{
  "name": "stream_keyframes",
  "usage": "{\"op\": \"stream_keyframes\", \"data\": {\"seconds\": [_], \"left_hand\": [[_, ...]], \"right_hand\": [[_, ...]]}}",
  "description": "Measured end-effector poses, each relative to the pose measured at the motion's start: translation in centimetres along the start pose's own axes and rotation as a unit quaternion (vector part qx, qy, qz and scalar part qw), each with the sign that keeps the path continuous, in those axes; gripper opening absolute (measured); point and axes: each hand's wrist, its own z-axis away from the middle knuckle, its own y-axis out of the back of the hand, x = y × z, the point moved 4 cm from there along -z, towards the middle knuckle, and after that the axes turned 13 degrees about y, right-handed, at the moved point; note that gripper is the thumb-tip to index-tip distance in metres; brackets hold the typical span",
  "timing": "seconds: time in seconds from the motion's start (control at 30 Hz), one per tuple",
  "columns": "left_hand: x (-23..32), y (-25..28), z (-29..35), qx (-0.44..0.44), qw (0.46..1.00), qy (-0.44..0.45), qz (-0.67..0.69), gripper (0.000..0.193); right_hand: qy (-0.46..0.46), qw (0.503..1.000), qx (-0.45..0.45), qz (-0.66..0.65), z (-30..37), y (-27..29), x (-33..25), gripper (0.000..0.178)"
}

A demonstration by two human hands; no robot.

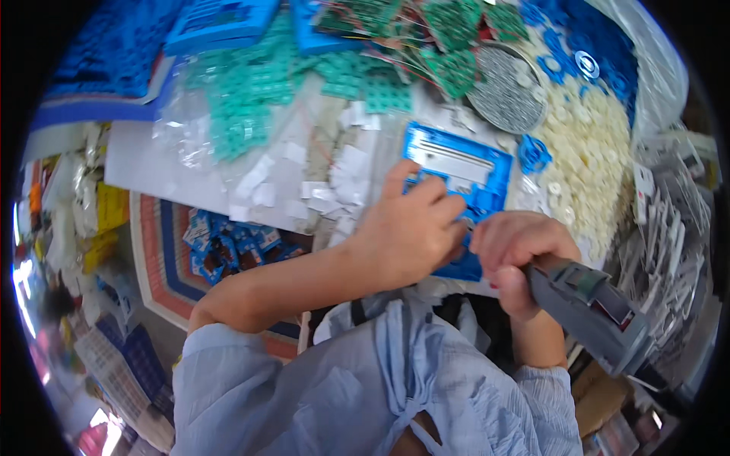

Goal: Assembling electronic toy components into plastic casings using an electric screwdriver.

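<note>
A blue plastic casing (498, 196) with a long silvery strip across its upper part lies on the work table in front of me. My left hand (414, 228) presses on its left side, index finger reaching onto the casing and the other fingers curled; the thumb is hidden. In my right hand (528, 245) is a grey electric screwdriver (591, 308), its body slanting down to the right. The closed fingers sit over the casing's lower right part, and the tool's tip is hidden behind them.
Beyond the casing stand a round tin of small metal parts (506, 90) and green circuit boards (452, 34) with wires. Cream plastic discs (582, 152) pile up at right, teal pieces (243, 99) and paper slips (350, 169) at left. A striped basket (163, 262) holds blue packets.
</note>
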Motion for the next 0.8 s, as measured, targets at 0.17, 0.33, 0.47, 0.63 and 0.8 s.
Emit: {"op": "stream_keyframes", "data": {"seconds": [0.17,0.33,0.47,0.63,0.8], "left_hand": [[-0.6,0.5,0.8,0.010,1.000,0.008,0.009,0.024],[-6.8,8.0,1.2,0.057,0.993,0.105,-0.003,0.014],[-12.9,12.8,5.9,0.096,0.958,0.244,-0.119,0.017],[-14.2,12.6,5.7,0.140,0.931,0.219,-0.255,0.032],[-14.6,12.3,4.6,0.133,0.936,0.259,-0.199,0.029]], "right_hand": [[-0.026,0.997,0.072,-0.009,-0.6,1.5,-1.6,0.049],[0.048,0.992,0.076,0.093,-2.6,8.6,-7.3,0.062],[0.050,0.973,0.124,0.189,-3.0,9.9,-8.0,0.050],[0.045,0.951,0.132,0.278,-2.2,10.2,-6.3,0.048],[0.123,0.792,0.217,0.557,-2.5,7.0,-7.8,0.054]]}}
